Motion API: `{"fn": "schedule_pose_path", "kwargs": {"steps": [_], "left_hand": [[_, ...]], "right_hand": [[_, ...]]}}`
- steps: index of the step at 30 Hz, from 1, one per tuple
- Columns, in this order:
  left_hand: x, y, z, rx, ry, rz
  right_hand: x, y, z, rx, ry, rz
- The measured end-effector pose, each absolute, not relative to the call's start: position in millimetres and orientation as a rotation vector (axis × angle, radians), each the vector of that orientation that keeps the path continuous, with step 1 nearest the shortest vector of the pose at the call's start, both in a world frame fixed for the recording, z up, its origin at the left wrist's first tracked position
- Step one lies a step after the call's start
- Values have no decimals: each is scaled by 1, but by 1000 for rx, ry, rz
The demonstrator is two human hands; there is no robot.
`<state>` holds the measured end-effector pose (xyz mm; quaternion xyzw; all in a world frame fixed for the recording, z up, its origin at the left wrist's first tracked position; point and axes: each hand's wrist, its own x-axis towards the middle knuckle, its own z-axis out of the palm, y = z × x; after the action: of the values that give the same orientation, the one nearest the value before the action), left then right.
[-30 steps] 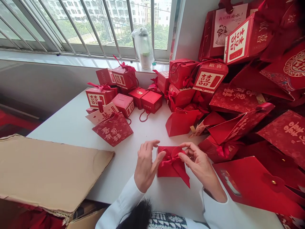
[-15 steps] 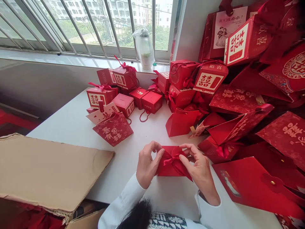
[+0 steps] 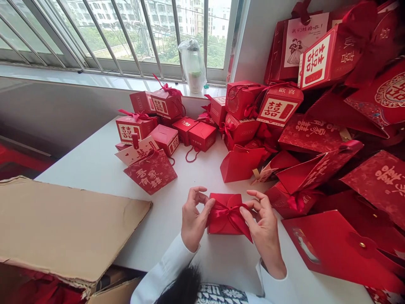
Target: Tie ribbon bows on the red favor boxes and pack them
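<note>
In front of me on the white table a small red gift box (image 3: 221,229) lies with its lid flaps closed. A shiny red ribbon (image 3: 229,212) tied in a bow crosses its top. My left hand (image 3: 195,217) pinches the bow's left loop between thumb and fingertips. On the other side my right hand (image 3: 263,223) pinches the right loop, its thumb in front. One ribbon tail hangs over the box's lower right side. The bow's knot sits near the middle of the lid.
Finished-looking red boxes (image 3: 202,136) stand towards the window. Large red gift bags and boxes (image 3: 332,164) are heaped on the right. A cardboard box (image 3: 69,228) overlaps the table's left edge. A plastic-wrapped cup (image 3: 193,76) stands on the sill.
Both hands have drawn the bow's loops outwards, so the bow is wider and flatter. My right hand's fingers have lifted off the box's far edge.
</note>
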<state>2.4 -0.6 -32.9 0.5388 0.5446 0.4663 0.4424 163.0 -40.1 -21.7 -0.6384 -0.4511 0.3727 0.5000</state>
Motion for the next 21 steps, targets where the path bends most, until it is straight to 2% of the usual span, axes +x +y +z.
{"fn": "schedule_pose_path", "kwargs": {"steps": [9, 21], "left_hand": [[3, 3, -36, 1211, 1289, 1147], [-7, 4, -17, 1792, 1327, 908]], "right_hand": [[161, -38, -25, -1533, -1065, 928], [186, -63, -29, -1669, -1138, 1179]]}}
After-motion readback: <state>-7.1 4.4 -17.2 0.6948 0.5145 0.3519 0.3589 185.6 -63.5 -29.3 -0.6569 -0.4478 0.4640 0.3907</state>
